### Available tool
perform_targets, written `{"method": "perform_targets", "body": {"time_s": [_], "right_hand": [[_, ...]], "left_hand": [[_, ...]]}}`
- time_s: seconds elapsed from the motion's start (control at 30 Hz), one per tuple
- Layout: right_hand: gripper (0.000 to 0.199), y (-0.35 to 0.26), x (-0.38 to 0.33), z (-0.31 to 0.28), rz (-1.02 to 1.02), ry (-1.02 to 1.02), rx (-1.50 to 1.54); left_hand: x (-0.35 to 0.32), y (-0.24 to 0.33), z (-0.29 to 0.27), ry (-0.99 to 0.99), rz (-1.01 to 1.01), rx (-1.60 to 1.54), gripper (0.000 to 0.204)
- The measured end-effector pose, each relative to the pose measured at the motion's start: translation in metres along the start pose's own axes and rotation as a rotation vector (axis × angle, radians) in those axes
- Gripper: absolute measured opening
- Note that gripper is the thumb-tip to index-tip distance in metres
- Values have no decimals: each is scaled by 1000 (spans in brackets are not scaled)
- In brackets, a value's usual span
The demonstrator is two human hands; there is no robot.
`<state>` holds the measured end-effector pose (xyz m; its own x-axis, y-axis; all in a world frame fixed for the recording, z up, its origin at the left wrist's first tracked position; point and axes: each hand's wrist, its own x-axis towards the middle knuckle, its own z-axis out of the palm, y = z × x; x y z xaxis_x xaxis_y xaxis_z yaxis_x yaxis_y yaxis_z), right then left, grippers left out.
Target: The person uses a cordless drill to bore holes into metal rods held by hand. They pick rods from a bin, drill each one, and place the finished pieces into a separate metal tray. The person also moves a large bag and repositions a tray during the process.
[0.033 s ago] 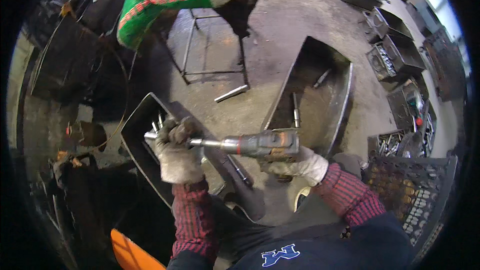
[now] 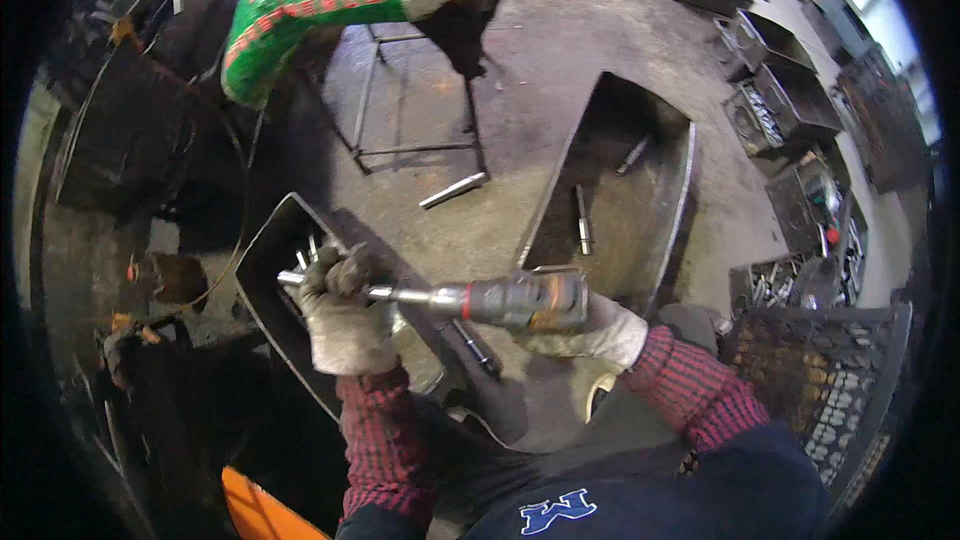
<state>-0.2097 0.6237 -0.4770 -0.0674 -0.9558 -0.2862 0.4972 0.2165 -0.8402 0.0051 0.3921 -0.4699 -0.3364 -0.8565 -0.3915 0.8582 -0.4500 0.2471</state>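
My right hand point(image 2: 600, 335), in a worn white glove, is closed round the grip of a dark, grimy power wrench point(image 2: 515, 302) with a red ring near its nose. The tool lies roughly level and points left. My left hand point(image 2: 345, 315), in a soiled glove, is wrapped round a shiny metal rod point(image 2: 291, 278) whose end sticks out on its left side. The tool's silver nose point(image 2: 408, 295) reaches to the left fingers; how it meets the rod is hidden inside the glove. Beneath the left hand stands a metal bin point(image 2: 262, 240) with more rods in it.
A second open bin point(image 2: 690, 155) with two rods stands ahead to the right. One loose rod point(image 2: 455, 190) lies on the floor by a metal stand point(image 2: 420, 151) bearing a green sack point(image 2: 310, 0). Parts boxes point(image 2: 790, 100) line the right; a dark crate point(image 2: 800, 325) stands near my right side.
The power wrench has rolled about its length and sits slightly lower and farther left in the picture. The whole scene has shifted a little left. Both hands keep their grip.
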Motion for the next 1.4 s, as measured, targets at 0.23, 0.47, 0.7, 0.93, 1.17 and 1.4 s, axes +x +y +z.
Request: {"method": "perform_targets", "body": {"time_s": [0.23,0.47,0.7,0.93,1.17,1.4], "right_hand": [[73,-18,0,10,48,-146,80],[75,-25,0,6,-38,-141,-77],[79,-36,1,4,-92,-159,-283],[76,-10,-2,-8,-118,-66,97],[63,10,13,-26,36,-18,81],[58,11,14,-19,18,18,67]], "left_hand": [[24,20,-51,-167,57,596,16],[49,46,-91,-427,634,2190,33],[84,66,-96,-284,-236,62,31],[52,44,-74,-340,-141,384,44],[23,18,-14,68,-115,219,47],[13,18,-3,47,-121,26,43]]}}
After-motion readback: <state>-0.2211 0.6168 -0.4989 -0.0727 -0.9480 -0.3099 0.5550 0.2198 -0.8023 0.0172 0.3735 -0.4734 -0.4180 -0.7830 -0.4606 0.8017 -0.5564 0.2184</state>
